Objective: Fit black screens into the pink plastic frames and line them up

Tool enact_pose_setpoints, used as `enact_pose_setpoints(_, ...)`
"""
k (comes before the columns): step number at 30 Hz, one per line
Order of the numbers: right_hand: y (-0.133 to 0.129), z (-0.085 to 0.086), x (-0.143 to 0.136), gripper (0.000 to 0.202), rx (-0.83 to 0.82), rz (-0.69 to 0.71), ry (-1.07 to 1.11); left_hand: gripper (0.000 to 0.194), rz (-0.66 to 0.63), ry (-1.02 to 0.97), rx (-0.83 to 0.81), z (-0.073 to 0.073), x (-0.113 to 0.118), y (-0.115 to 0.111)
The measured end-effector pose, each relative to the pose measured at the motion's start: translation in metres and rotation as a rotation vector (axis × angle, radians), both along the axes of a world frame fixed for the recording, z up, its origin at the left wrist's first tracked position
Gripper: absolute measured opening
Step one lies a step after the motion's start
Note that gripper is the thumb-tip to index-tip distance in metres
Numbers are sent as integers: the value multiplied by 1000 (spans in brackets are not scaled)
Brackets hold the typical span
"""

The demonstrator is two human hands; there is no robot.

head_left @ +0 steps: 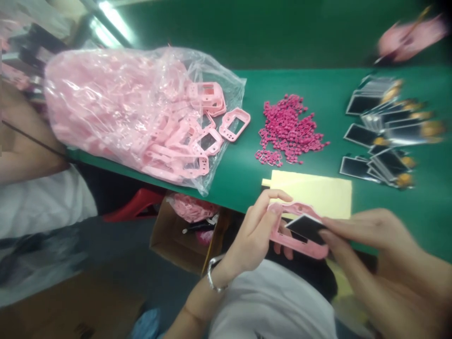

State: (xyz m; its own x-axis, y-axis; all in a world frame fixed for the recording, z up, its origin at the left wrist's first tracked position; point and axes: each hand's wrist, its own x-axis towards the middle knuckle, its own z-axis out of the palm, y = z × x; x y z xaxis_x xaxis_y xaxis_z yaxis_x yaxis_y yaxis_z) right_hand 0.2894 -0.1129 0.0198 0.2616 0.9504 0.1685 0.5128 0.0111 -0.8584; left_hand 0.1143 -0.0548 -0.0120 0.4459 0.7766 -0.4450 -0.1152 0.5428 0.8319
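My left hand (252,230) grips a pink plastic housing (300,247) by its left end, thumb on top and fingers beneath. Between the thumb and forefinger of my right hand (374,249) is a small display screen (305,227), dark with a white edge. It lies tilted over the window of the housing; whether it touches the frame I cannot tell. Just behind both hands a pale yellow pad (314,188) rests at the table's front edge. Farther back is a pile of small magenta button pieces (289,125).
A clear plastic bag (116,103) spills pink housings across the green table (243,174). Several display screens (391,160) lie in overlapping rows at right. A blurred pink object (411,40) is at top right. Below stands a cardboard box (176,242); another person's arm (28,136) is at left.
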Motion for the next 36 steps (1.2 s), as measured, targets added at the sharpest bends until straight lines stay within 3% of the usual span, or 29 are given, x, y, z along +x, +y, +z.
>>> enact_pose_setpoints(3,3,-6,-2,10,10,132,-136,46,-24,45,18,6,2,0)
enact_pose_setpoints(8,-1,-5,-5,10,-20,51,-105,46,-3,73,62,9,4,-1)
enact_pose_setpoints(13,-4,-6,-7,10,4,98,-166,45,8,97,123,14,8,-1)
enact_pose_setpoints(17,-3,-9,6,10,61,136,-246,42,-17,114,142,15,11,-1)
enact_pose_setpoints(22,-1,-14,24,11,117,290,-302,37,-48,143,156,14,14,-1)
enact_pose_setpoints(27,3,-18,15,20,181,228,-345,36,27,167,205,11,21,1)
enact_pose_setpoints(36,13,-35,14,30,262,160,-513,25,115,89,126,5,22,8)
